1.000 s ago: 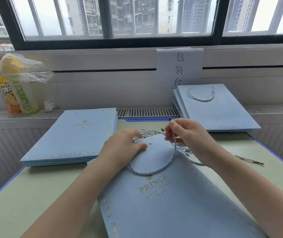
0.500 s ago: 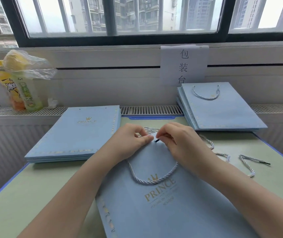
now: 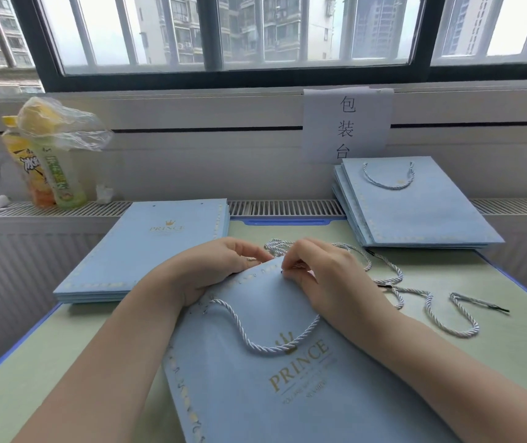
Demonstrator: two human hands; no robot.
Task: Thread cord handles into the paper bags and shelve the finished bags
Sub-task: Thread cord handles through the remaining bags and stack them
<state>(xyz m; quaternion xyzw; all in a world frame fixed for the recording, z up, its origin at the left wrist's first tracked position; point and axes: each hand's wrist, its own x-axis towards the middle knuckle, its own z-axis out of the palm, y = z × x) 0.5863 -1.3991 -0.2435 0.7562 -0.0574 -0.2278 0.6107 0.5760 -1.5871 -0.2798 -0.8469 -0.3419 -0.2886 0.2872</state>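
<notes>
A flat light-blue paper bag (image 3: 287, 394) printed PRINCE lies in front of me on the green table. A white twisted cord handle (image 3: 265, 342) loops across its face. My left hand (image 3: 220, 266) grips the bag's top edge. My right hand (image 3: 326, 276) pinches the cord's black tip at a hole near that edge. Loose cords (image 3: 431, 302) trail on the table to the right. A stack of bags without handles (image 3: 147, 251) lies at the left. A stack of bags with handles (image 3: 415, 206) leans at the back right on the ledge.
Two drink bottles under a plastic bag (image 3: 48, 155) stand on the radiator ledge at the back left. A paper sign (image 3: 347, 126) hangs on the wall below the window. The table's blue edge (image 3: 6, 356) runs along both sides.
My right hand has brought the cord end down from above the bag to the hole at its top edge. My left hand has shifted up to the bag's rim.
</notes>
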